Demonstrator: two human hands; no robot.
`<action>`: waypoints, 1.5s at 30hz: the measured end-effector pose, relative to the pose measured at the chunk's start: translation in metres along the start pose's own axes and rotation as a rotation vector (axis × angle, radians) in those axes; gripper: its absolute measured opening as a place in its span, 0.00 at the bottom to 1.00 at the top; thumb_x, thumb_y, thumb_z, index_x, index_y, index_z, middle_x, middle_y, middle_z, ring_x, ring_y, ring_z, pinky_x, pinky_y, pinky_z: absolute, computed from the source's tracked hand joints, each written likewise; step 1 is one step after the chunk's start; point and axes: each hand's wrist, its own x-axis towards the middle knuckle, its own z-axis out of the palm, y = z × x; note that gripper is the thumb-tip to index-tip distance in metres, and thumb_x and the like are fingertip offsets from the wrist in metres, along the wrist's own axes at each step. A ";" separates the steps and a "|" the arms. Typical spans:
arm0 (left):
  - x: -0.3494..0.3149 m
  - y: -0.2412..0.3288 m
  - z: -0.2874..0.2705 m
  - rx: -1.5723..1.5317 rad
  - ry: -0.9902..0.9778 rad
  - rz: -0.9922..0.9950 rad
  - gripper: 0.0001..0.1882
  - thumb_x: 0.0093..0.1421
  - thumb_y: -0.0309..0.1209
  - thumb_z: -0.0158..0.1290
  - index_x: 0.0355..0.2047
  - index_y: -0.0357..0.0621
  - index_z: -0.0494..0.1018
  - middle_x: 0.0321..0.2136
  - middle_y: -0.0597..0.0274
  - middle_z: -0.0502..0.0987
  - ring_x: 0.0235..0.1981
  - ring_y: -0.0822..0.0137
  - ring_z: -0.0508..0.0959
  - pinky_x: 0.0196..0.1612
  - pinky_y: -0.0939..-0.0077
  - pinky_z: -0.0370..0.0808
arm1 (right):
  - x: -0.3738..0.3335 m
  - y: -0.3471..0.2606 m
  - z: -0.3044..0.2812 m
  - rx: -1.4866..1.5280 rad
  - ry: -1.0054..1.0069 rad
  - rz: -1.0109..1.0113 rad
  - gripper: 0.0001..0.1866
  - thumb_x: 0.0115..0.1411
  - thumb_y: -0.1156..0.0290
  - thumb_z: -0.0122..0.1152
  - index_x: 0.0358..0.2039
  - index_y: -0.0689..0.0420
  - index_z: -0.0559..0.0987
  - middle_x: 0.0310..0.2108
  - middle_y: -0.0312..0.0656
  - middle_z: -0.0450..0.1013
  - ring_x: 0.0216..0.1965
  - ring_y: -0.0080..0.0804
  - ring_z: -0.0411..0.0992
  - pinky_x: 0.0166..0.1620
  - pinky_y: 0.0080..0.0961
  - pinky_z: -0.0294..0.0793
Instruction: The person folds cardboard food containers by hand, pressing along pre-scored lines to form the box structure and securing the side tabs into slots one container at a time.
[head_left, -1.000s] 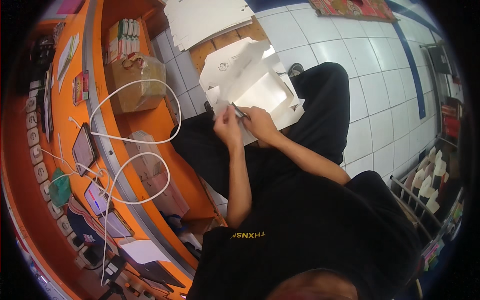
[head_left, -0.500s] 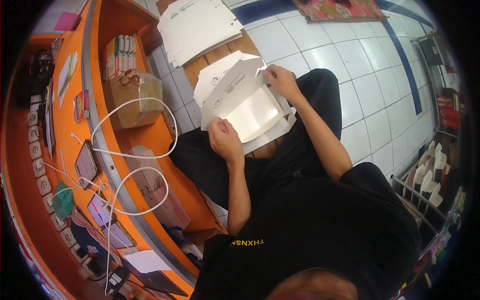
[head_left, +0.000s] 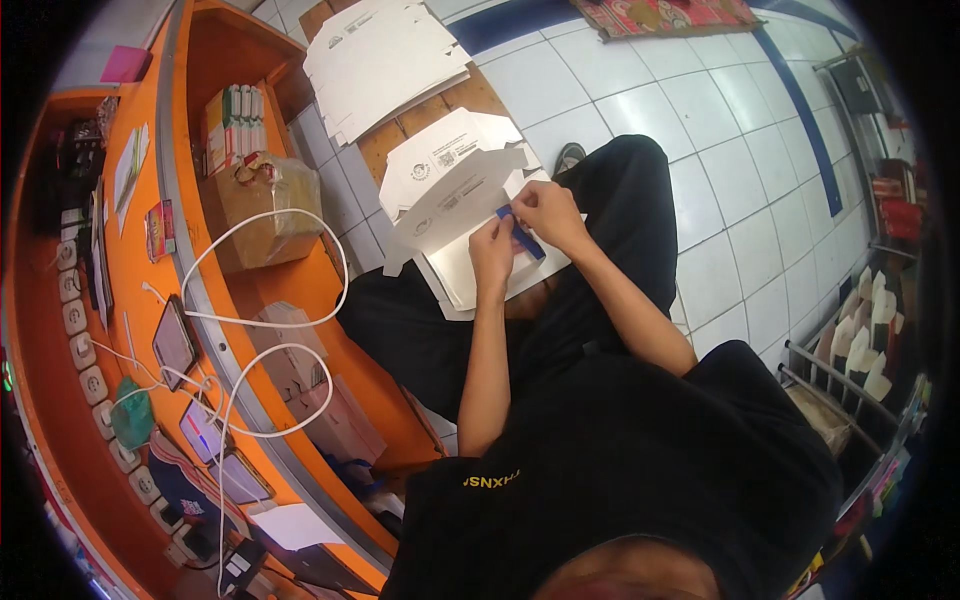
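Observation:
An opened white cardboard box (head_left: 455,268) with dark print on its lid lies between my legs, on the wooden bench. Its lid panel (head_left: 455,200) stands tilted up on the far side. Low over the box's right part, my left hand (head_left: 492,262) and my right hand (head_left: 550,217) are close together, fingers pinched. At their fingertips shows a blue strip-like piece (head_left: 533,245) with a paler reddish part; its kind is too blurred to tell. Another printed white cardboard sheet (head_left: 435,160) lies just beyond the lid.
A stack of flat white box blanks (head_left: 385,65) rests farther up the wooden bench (head_left: 470,97). Along the left runs an orange counter (head_left: 130,230) with phones and looping white cables (head_left: 300,212). A taped carton (head_left: 265,210) sits on its shelf. A metal rack (head_left: 840,400) stands at right.
My hands have left the box's lid edges and come together over its right part. The blue piece now shows at my fingertips. The lid leans farther toward me.

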 end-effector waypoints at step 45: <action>-0.070 -0.017 -0.060 0.792 0.349 0.381 0.30 0.63 0.27 0.56 0.65 0.28 0.65 0.64 0.36 0.68 0.66 0.39 0.67 0.69 0.51 0.64 | -0.048 0.007 0.003 -0.173 -0.111 -0.042 0.30 0.65 0.68 0.62 0.67 0.56 0.69 0.54 0.53 0.77 0.60 0.50 0.72 0.67 0.52 0.62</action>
